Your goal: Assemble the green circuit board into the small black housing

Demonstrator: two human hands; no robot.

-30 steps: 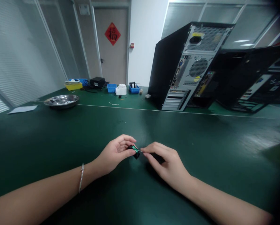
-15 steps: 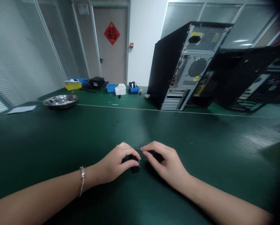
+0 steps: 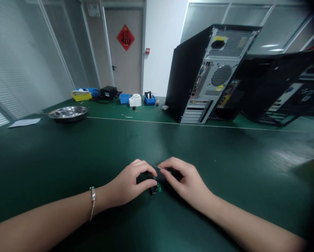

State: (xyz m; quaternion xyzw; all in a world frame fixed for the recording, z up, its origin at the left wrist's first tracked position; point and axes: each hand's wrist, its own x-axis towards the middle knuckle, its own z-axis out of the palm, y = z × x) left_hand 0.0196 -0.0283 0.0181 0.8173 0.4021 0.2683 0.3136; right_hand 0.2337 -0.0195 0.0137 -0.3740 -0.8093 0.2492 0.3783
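Observation:
My left hand (image 3: 136, 178), a silver bracelet on its wrist, curls thumb and fingers round a small black part (image 3: 154, 190) low over the green tabletop. A little green circuit board (image 3: 159, 188) shows at that part's right side. Just to the right, my right hand (image 3: 187, 178) pinches a thin silvery metal piece (image 3: 158, 167) between thumb and forefinger. Its tip points left toward my left fingertips, apart from the black part. The rest of this piece is hidden in my hand, so its kind cannot be made out.
A black computer tower (image 3: 191, 73) stands at the back right, with more computer cases (image 3: 272, 80) beyond it. Farther back sit a metal bowl (image 3: 69, 112), a yellow tray (image 3: 82, 96), small blue bins (image 3: 150, 99) and a white plastic part (image 3: 135, 100).
More of the green board now shows beside the black part, which has turned slightly in my left hand. My right hand has barely moved.

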